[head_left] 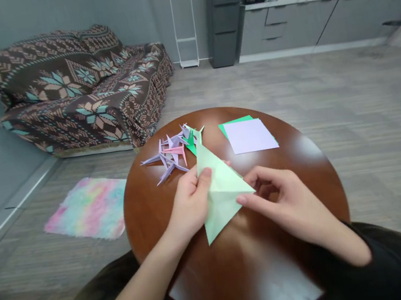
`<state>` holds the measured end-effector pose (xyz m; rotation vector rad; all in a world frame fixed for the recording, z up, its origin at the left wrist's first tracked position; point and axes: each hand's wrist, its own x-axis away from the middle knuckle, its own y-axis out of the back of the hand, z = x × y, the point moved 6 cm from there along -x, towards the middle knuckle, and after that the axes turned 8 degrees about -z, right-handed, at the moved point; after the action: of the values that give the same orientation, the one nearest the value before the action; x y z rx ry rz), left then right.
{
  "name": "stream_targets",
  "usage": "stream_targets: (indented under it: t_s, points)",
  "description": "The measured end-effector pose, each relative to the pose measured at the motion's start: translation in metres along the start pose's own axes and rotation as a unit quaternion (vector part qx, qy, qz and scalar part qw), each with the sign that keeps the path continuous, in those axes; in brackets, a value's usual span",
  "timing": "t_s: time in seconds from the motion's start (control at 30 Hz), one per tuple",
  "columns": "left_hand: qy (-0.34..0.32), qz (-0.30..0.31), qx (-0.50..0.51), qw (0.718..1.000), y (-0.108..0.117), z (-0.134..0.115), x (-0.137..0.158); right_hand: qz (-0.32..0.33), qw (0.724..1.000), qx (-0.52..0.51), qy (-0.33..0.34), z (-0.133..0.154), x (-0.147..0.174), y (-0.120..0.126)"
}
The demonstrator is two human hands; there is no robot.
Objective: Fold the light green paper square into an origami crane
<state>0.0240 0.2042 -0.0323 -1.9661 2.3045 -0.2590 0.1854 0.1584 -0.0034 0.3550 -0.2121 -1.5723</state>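
Note:
A pale green sheet of origami paper (220, 180), folded into a triangle with a crease across its middle, is held up above the round table. My left hand (192, 192) grips its left side, thumb on the near face and the other fingers mostly hidden behind. At the right corner, my right hand (280, 195) has its thumb on the paper's edge and its fingers curled behind the tip. Beyond the left hand lies a pile of folded paper cranes (170, 152) in purple, pink, green and pale green.
The round brown table (311, 178) carries a stack of square paper (251, 136), purple over green, at the back right. A patterned sofa (81, 93) stands at the far left, with a fluffy rug (90, 208) before it. Kitchen cabinets (298, 25) line the back wall.

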Motion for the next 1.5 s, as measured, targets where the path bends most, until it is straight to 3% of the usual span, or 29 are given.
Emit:
stream_targets:
  t_s: [0.17,0.33,0.4,0.5,0.6,0.67,0.77,0.87,1.0,1.07,1.13,1.27,1.33,1.37,1.43,1.5]
  points:
    - [0.11,0.008,0.204,0.973,-0.015,0.002,0.011,-0.079,0.997,-0.022,-0.004,-0.009,-0.004,-0.009]
    - [0.173,-0.005,0.307,0.936,-0.02,0.005,0.014,-0.154,0.988,-0.004,0.012,-0.024,-0.006,-0.009]
    - [0.19,-0.015,0.325,0.926,-0.019,0.009,0.013,-0.204,0.974,0.053,0.083,-0.019,-0.003,-0.007]
    - [0.204,-0.024,0.34,0.918,-0.017,0.012,0.012,-0.247,0.922,0.131,0.267,0.0,0.008,-0.011]
    - [0.205,-0.017,0.355,0.912,-0.018,0.011,0.011,-0.206,0.877,0.175,0.398,0.012,0.02,-0.021]
    - [0.199,-0.011,0.357,0.913,-0.018,0.009,0.012,-0.17,0.874,0.173,0.421,0.014,0.022,-0.025]
    - [0.18,-0.009,0.34,0.923,-0.017,0.005,0.013,-0.167,0.919,0.068,0.35,0.011,0.017,-0.018]
    - [0.127,-0.01,0.31,0.942,-0.012,-0.001,0.012,-0.184,0.97,-0.099,0.12,-0.008,0.001,-0.002]
    - [0.049,0.031,0.259,0.964,-0.009,-0.011,0.01,-0.096,0.947,-0.276,-0.137,-0.031,-0.011,0.0]
    - [0.01,0.035,0.232,0.972,-0.007,-0.015,0.009,-0.032,0.927,-0.309,-0.211,-0.037,-0.011,-0.005]
    - [-0.013,0.037,0.204,0.978,-0.007,-0.016,0.009,0.031,0.914,-0.324,-0.244,-0.041,-0.01,-0.014]
    - [-0.009,0.046,0.136,0.99,-0.009,-0.011,0.01,0.113,0.906,-0.316,-0.258,-0.049,-0.01,-0.029]
    - [-0.013,0.023,0.11,0.994,-0.005,-0.008,0.009,0.088,0.922,-0.287,-0.244,-0.055,-0.017,-0.024]
    - [-0.019,0.001,0.1,0.995,-0.001,-0.008,0.008,0.044,0.938,-0.267,-0.217,-0.056,-0.022,-0.014]
    - [-0.032,-0.056,0.084,0.994,0.008,-0.007,0.005,-0.134,0.966,-0.212,-0.071,-0.045,-0.028,0.021]
    - [-0.033,-0.114,0.077,0.99,0.016,-0.007,0.004,-0.276,0.949,-0.085,0.124,-0.015,-0.016,0.049]
